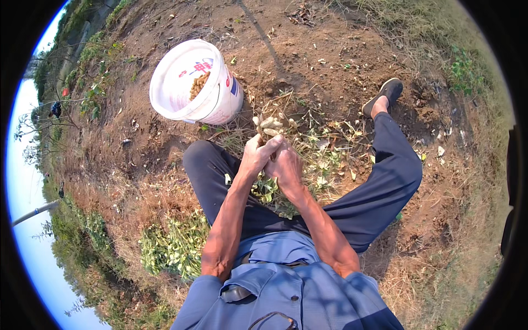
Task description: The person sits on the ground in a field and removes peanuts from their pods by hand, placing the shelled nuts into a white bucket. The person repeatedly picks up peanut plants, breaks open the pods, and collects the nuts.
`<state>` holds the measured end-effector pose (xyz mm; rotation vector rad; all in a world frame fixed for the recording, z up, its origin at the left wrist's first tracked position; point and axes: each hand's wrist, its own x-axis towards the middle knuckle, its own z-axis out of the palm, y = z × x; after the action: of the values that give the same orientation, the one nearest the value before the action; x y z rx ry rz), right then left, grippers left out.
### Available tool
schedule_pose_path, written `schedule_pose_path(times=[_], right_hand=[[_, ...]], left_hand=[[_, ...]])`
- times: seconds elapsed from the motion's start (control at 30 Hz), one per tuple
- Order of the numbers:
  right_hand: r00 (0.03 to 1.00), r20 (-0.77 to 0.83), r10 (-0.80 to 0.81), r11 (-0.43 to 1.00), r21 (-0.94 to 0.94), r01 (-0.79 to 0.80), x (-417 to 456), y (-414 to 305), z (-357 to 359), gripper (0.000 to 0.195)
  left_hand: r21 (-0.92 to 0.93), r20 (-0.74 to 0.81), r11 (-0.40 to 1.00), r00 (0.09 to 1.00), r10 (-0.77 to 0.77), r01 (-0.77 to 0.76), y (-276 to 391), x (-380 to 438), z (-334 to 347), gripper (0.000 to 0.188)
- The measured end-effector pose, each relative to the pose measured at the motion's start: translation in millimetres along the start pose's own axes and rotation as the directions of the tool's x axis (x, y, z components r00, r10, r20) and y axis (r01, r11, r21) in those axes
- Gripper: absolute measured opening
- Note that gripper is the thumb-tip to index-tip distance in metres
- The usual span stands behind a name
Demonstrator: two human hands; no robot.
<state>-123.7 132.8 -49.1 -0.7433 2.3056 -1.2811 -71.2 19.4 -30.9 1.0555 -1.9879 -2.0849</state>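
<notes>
Both my hands meet between my bent legs, closed around the stems of an uprooted peanut plant. My left hand [256, 153] is at the root end, its thumb pressed across towards the other hand. Against it lies my right hand [285, 165], fingers curled on the same stems. Just beyond my fingertips several pale peanut pods [270, 123] hang on the roots. Green leaves of the plant [267, 189] show below my wrists. A white plastic bucket [218, 109] stands tilted in view beyond my left knee, with shelled-on peanuts [199, 86] inside it.
Pulled stems and leaves [326, 161] lie on the soil between my legs. A heap of green plants [177, 247] is beside my left hip. My shoed foot [385, 95] rests on the soil at the right. Dry grass [396, 24] borders the bare earth.
</notes>
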Motion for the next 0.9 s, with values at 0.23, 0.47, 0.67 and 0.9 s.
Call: schedule_pose_path(times=[0.23, 0.47, 0.67, 0.9], right_hand=[[0.982, 0.175, -0.074, 0.977, 0.212, 0.036, -10.0, -16.9, -9.6, 0.063], [0.980, 0.009, -0.200, 0.972, 0.124, 0.197, -35.8, -35.4, -43.7, 0.055], [0.863, -0.360, -0.356, 0.920, 0.030, 0.392, -31.8, -41.2, -64.4, 0.032], [0.961, -0.096, -0.259, 0.954, -0.183, 0.239, -21.8, -30.5, -63.4, 0.039]], left_hand=[[-0.276, -0.056, 0.961, 0.998, 0.007, -0.023, -7.5, 2.5, -6.1, 0.031], [-0.545, -0.070, 0.833, 0.995, 0.066, -0.093, 7.7, -10.7, -20.4, 0.038], [-0.538, -0.078, 0.823, 0.983, 0.167, -0.182, 20.6, -18.8, -16.2, 0.038], [-0.610, -0.128, 0.779, 0.988, 0.082, -0.143, 31.3, -25.8, -4.9, 0.036]])
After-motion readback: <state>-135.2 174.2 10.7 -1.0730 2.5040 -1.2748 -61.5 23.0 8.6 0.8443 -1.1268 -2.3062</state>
